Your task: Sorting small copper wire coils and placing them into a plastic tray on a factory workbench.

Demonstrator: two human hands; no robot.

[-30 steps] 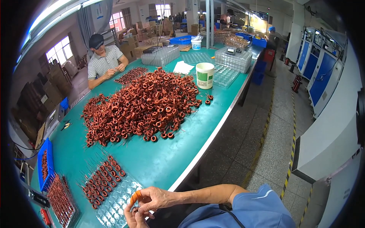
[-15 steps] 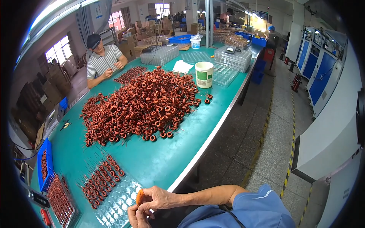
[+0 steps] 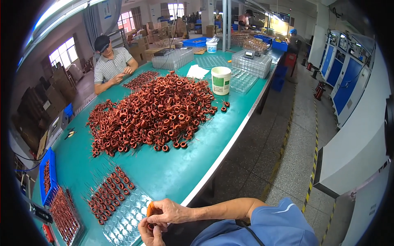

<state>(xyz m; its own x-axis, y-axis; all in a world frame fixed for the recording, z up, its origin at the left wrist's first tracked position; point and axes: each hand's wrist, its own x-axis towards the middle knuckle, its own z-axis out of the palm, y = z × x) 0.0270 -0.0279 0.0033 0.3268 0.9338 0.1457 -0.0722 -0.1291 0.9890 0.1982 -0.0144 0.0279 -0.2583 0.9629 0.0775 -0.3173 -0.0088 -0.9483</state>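
Note:
At the near table edge, my right hand and my left hand meet with fingers pinched together. Between the fingertips shows a bit of a small dark-red ring coil, mostly covered by them. An orange cover sits on a finger of my right hand. Just beyond the hands lies a clear plastic tray with round pockets. Red ring coils with upright wire leads stand in rows in its far-left part; the pockets closest to my hands hold none.
A big heap of red coils covers the table's middle. A second filled tray and a blue bin are at left. Farther off stand a white bucket and stacked clear trays. Across the table a person handles coils.
My fingers have shifted slightly, and a bit of the dark-red coil now shows between them. The person across the table has moved their hands a little. The trays and heap are unchanged.

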